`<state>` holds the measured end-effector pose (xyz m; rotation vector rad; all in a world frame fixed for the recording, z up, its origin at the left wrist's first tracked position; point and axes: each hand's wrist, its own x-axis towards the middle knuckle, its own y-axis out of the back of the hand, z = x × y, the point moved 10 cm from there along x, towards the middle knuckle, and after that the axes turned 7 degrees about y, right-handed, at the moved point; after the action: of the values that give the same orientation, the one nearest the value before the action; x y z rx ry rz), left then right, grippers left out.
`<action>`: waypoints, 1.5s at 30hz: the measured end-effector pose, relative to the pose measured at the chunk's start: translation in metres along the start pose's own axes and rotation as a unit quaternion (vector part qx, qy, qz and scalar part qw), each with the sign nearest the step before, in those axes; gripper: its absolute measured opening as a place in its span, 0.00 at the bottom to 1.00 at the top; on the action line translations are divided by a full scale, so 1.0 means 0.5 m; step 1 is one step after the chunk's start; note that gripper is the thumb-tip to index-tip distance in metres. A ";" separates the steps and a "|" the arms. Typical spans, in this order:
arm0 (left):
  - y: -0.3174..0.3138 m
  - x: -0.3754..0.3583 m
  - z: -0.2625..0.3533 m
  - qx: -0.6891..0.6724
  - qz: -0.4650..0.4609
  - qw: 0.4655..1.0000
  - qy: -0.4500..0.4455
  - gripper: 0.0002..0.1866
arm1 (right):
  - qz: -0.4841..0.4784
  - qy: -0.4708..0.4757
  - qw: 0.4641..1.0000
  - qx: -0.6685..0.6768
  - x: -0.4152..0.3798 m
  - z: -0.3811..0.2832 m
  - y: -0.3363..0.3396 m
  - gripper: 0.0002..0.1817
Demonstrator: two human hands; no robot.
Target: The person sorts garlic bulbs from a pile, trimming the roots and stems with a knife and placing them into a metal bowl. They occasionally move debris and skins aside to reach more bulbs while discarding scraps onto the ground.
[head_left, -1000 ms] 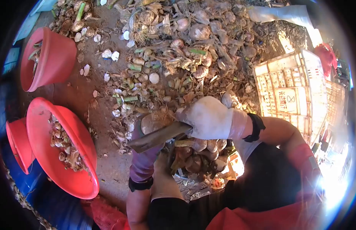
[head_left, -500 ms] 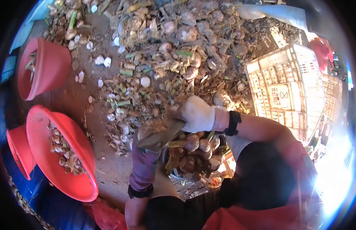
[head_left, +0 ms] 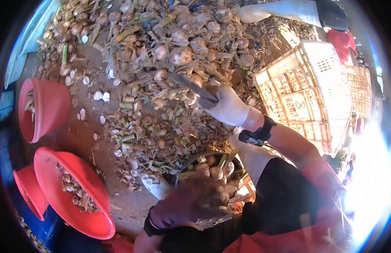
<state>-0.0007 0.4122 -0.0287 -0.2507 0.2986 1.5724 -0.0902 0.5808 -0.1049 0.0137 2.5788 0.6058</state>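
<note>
My right hand (head_left: 227, 105), in a whitish glove, is closed round a knife. The knife's flat grey blade (head_left: 189, 85) points up and left over the garlic heap (head_left: 178, 55), close to a bulb. Lower down, my left hand (head_left: 191, 198), in a dark purplish glove, is smeared by motion over a round dark container (head_left: 181, 163) between my legs. Garlic bulbs (head_left: 216, 172) with short cut stems fill that container. The left fingers do not show clearly, nor whether they hold a bulb.
A red basin (head_left: 107, 219) with garlic pieces tilts at lower left, beside a smaller red vessel (head_left: 29, 194). A pink bucket (head_left: 54, 109) lies above them. A white plastic crate (head_left: 296, 101) stands at right. Another person's limb (head_left: 284, 12) reaches in at top right. Stem trimmings (head_left: 140, 139) cover the ground.
My hands have moved apart: the right, with the knife, up towards the heap; the left down to the container. The view has shifted, and the other person's limb shows more.
</note>
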 end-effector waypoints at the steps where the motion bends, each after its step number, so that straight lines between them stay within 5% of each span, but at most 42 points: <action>1: 0.013 0.016 -0.013 0.146 0.068 0.982 -0.095 0.33 | 0.057 0.027 0.998 -0.009 0.001 0.009 0.030 0.09; 2: 0.011 0.016 -0.012 0.285 0.138 0.930 -0.185 0.31 | 0.112 0.055 0.992 -0.019 -0.001 0.010 0.061 0.10; 4: 0.127 0.074 -0.009 0.381 0.283 0.880 -0.005 0.25 | 0.104 0.031 0.994 0.006 -0.011 0.011 0.079 0.12; 6: 0.184 0.143 -0.049 0.366 0.333 0.869 0.028 0.21 | 0.109 0.021 0.994 0.010 -0.018 0.018 0.092 0.13; 9: 0.206 0.265 -0.143 0.496 0.277 0.809 0.152 0.20 | 0.100 0.047 0.993 0.036 -0.026 0.030 0.097 0.15; 13: 0.245 0.291 -0.150 0.505 0.374 0.775 0.070 0.19 | 0.140 0.060 0.987 0.041 -0.037 0.041 0.111 0.11; 16: 0.272 0.241 -0.168 0.521 0.326 0.773 0.154 0.16 | 0.058 0.040 0.995 0.072 -0.039 0.038 0.079 0.12; 24: 0.214 0.237 -0.175 0.501 0.310 0.798 0.126 0.21 | 0.057 0.104 0.993 0.006 -0.028 -0.005 0.066 0.11; 27: 0.216 0.258 -0.215 0.576 0.277 0.743 0.199 0.23 | 0.046 0.123 0.991 -0.017 -0.033 -0.005 0.052 0.12; 29: 0.231 0.235 -0.220 0.433 0.279 0.831 0.209 0.23 | 0.041 0.136 0.990 -0.027 -0.034 -0.014 0.047 0.11; 30: 0.232 0.214 -0.210 0.433 0.278 0.832 0.210 0.23 | 0.022 0.116 0.992 -0.037 -0.038 -0.014 0.040 0.11; 32: 0.262 0.132 -0.228 0.145 0.359 0.887 0.251 0.20 | 0.002 0.096 0.994 -0.044 -0.046 -0.024 0.031 0.11; 33: 0.262 0.104 -0.236 0.144 0.357 0.886 0.257 0.20 | -0.023 0.110 0.991 -0.073 -0.052 -0.042 0.015 0.11; 35: 0.201 0.093 -0.099 0.398 0.290 0.868 -0.070 0.14 | -0.049 0.131 0.985 -0.104 -0.049 -0.059 -0.014 0.11; 36: 0.184 0.070 -0.078 0.398 0.292 0.867 -0.069 0.14 | -0.071 0.101 0.986 -0.114 -0.045 -0.041 -0.036 0.12; 37: 0.210 0.034 -0.096 0.095 0.339 0.935 0.050 0.11 | -0.091 0.069 0.986 -0.125 -0.045 -0.016 -0.055 0.12; 38: 0.188 0.003 -0.148 -0.218 0.350 0.897 0.161 0.08 | -0.091 0.071 0.985 -0.128 -0.044 0.010 -0.062 0.12; 40: 0.205 -0.027 -0.131 -0.148 0.395 0.898 0.124 0.07 | -0.092 0.070 0.970 -0.213 -0.030 0.064 -0.074 0.14; 43: 0.175 -0.024 -0.215 -0.412 0.322 0.837 0.161 0.15 | -0.111 0.120 0.974 -0.157 -0.042 -0.035 -0.075 0.16; 45: 0.165 -0.033 -0.195 -0.453 0.322 0.819 0.141 0.20 | -0.142 0.174 0.958 -0.178 -0.052 -0.061 -0.125 0.15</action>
<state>-0.0856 0.3624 -0.1120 -1.2406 -0.2040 2.2724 -0.0752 0.5090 -0.0956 -0.6236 2.6818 1.0245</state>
